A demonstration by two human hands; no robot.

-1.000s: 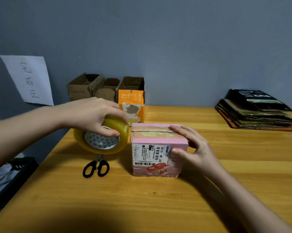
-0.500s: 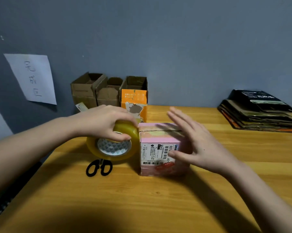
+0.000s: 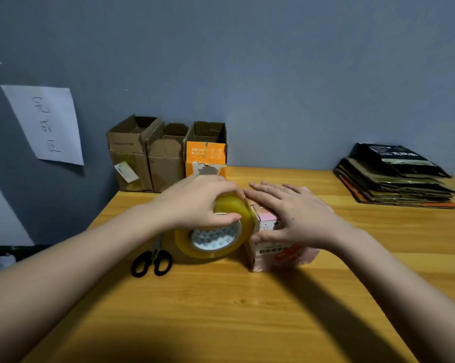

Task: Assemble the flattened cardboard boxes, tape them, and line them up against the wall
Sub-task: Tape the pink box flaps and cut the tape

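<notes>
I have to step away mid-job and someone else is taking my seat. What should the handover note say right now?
Left hand: grips the yellow tape roll, held against the pink box at its left side.
Right hand: fingers straight, pressing flat on the pink box's top.
Done: three assembled boxes stand at the wall, tops open.
Left: finish taping the pink box, cut with the scissors on the table, line it up, then work through the flattened cardboard stack at far right.
</notes>
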